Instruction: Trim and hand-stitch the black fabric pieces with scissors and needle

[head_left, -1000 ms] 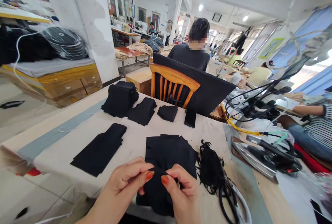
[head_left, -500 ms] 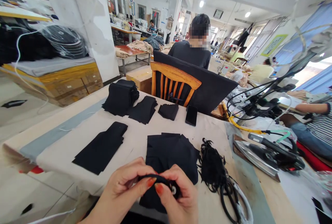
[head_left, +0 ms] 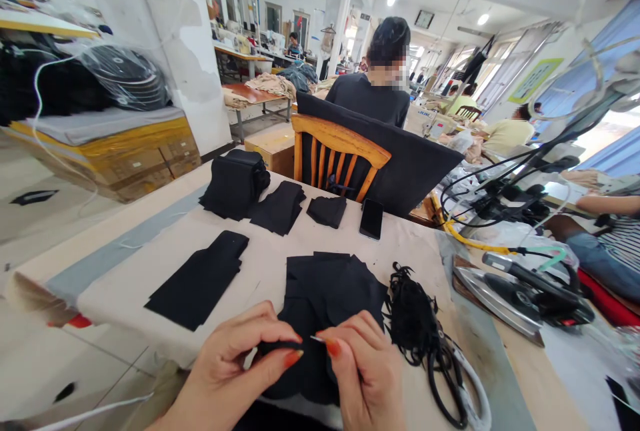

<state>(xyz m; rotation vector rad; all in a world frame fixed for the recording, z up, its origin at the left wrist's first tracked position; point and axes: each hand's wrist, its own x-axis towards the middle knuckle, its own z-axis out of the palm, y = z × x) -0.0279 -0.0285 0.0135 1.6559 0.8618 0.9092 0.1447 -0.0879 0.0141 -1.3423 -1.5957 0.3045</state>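
My left hand (head_left: 250, 351) is closed, pinching a small black fabric piece (head_left: 277, 346) between thumb and forefinger. Close by on the right, my right hand (head_left: 363, 358) is also closed, with a thin pale metal tip (head_left: 316, 338) poking out past its thumb and forefinger; the rest of that tool is hidden in the fingers. A narrow gap separates the two sets of fingertips. Beneath both hands lies a spread pile of black cut fabric panels (head_left: 330, 284). To its right is a bunch of black strips (head_left: 413, 314) beside scissors (head_left: 450, 378) with dark and pale handles.
On the cloth-covered table (head_left: 125, 278) lie a black fabric stack (head_left: 233, 184), smaller piles and a phone (head_left: 371, 219). An iron (head_left: 520, 298) with cables sits at the right. Beyond the far edge stands a wooden chair (head_left: 340, 144), with a person (head_left: 367, 98) facing away.
My hands have moved apart, the right one shifting rightward. A thin metal tip now shows at the right fingertips, and the round metal spot seen by that hand is out of sight.
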